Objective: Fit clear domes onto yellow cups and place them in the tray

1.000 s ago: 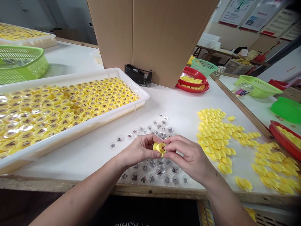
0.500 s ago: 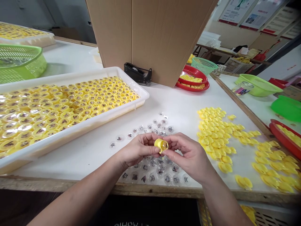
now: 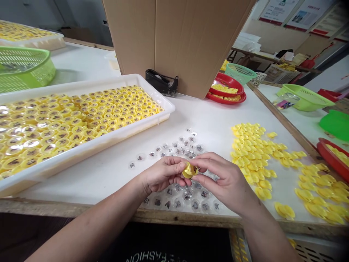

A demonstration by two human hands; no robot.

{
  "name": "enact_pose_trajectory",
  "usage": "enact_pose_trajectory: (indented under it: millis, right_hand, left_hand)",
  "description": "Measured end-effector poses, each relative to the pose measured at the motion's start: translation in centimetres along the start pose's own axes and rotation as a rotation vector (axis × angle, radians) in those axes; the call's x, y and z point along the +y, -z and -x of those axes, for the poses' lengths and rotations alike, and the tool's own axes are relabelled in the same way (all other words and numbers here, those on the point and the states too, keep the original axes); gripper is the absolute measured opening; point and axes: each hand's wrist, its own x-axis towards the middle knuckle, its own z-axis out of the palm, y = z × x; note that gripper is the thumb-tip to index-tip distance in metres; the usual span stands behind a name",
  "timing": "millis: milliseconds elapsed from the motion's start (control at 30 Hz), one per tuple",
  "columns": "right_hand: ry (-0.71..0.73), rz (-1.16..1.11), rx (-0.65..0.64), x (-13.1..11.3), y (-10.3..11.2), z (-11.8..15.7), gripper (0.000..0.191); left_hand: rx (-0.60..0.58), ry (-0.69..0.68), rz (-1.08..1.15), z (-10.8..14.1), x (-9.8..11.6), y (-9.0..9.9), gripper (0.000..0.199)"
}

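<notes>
Left hand (image 3: 160, 174): grip clasped on a small round yellow plastic piece (image 3: 188, 171), thumb on top, fingers curled beneath. Right hand (image 3: 227, 180): thumb and forefinger tips meet the right side of the piece, where a dark printed picture shows; cannot tell whether this grip pinches the rim or only rests against it. The piece is held above the white-topped counter with a wooden edge (image 3: 81, 185), in front of the person's body.

Below and around the hands: loose clear plastic discs with small dark printed pictures (image 3: 195, 205), lying on the counter, some partly hidden by the fingers. To the right, well apart from the discs: flat yellow rounded plastic pieces (image 3: 247, 145), heaped in overlapping clusters.

To the left: long white plastic tray (image 3: 166, 106), filled with closely packed yellow pieces bearing round printed pictures (image 3: 100, 127). Just beyond its far right corner: black tape dispenser (image 3: 162, 83), standing in front of an upright brown cardboard box (image 3: 180, 43). Right of the box: stacked red plastic plates (image 3: 226, 102) carrying yellow pieces.
</notes>
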Motion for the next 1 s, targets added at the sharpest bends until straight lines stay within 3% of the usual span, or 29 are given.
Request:
enact_pose_trajectory:
  millis: [433,700,867,1000]
  right_hand:
    - [0.122,0.217,-0.030,-0.4,-0.2,0.2,0.040]
    - [0.109,0.243,-0.002,0.8,-1.2,-0.1,0.023]
    - [0.093,0.189,0.097,2.0,-2.1,-0.9,0.023]
    - [0.066,0.215,0.144,2.2,-3.0,-1.3,0.020]
  left_hand:
    - [0.049,-0.015,-0.001,0.2,-0.1,-0.5,0.032]
    - [0.138,0.005,0.035,-0.5,-0.8,0.0,0.035]
    - [0.297,-0.098,-0.089,-0.7,-0.5,-0.4,0.041]
    - [0.375,-0.207,-0.337,-0.6,-0.2,-0.7,0.036]
